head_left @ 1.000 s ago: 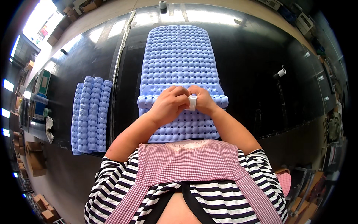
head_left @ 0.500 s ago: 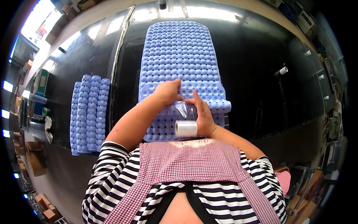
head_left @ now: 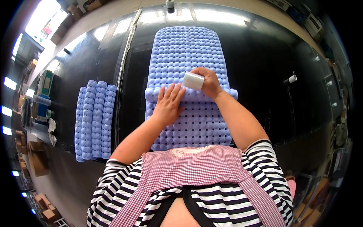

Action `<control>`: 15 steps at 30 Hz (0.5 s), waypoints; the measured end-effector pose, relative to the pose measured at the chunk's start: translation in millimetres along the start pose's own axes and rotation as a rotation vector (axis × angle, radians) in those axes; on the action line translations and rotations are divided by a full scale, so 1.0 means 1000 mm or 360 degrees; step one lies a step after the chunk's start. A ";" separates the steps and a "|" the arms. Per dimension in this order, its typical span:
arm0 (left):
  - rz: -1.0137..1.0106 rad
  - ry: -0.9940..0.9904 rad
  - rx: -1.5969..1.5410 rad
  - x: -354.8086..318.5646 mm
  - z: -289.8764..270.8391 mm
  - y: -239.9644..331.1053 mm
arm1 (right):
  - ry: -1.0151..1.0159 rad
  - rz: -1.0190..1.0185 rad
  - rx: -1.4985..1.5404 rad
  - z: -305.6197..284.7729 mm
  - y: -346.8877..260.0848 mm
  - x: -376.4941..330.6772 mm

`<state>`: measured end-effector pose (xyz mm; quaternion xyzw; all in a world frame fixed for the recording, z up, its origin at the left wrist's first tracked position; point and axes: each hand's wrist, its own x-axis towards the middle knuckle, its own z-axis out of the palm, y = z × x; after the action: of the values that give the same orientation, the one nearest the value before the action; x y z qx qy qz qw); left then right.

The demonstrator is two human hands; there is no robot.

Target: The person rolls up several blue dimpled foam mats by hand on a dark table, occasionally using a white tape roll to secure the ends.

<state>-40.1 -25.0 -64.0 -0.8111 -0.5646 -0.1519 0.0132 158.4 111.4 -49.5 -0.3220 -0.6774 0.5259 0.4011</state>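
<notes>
In the middle of the table, a blue bubble-textured mat [head_left: 187, 56] lies stretched out lengthwise. Across it sits a rolled-up blue mat [head_left: 153, 94]. My left hand [head_left: 169, 104] is open, its fingers stretched flat over the roll's near side and top. A roll of clear stretch film [head_left: 193, 81] is gripped in my right hand [head_left: 208, 81], just above the rolled mat. Whether a strip of film runs from it to the mat is too hard to make out.
Several rolled blue mats [head_left: 96, 121] lie side by side on the black table [head_left: 264, 68] to the left. A small white roll [head_left: 291, 79] rests at the right, another roll [head_left: 170, 5] at the far edge. Cardboard boxes [head_left: 38, 160] stand beyond the left side.
My right hand has taken hold of the film roll and carried it forward over the rolled mat. The mat's loose end is now rolled farther away from me. My left hand has flattened on it.
</notes>
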 end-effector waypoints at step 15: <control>0.0197 0.0115 -0.0108 0.109 0.011 -0.073 | 0.0068 -0.0148 -0.0293 0.009 0.024 0.015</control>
<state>-70.6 103.4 -56.6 -0.8385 -0.5070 -0.1990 0.0153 143.1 126.1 -70.4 -0.3370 -0.7284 0.4351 0.4082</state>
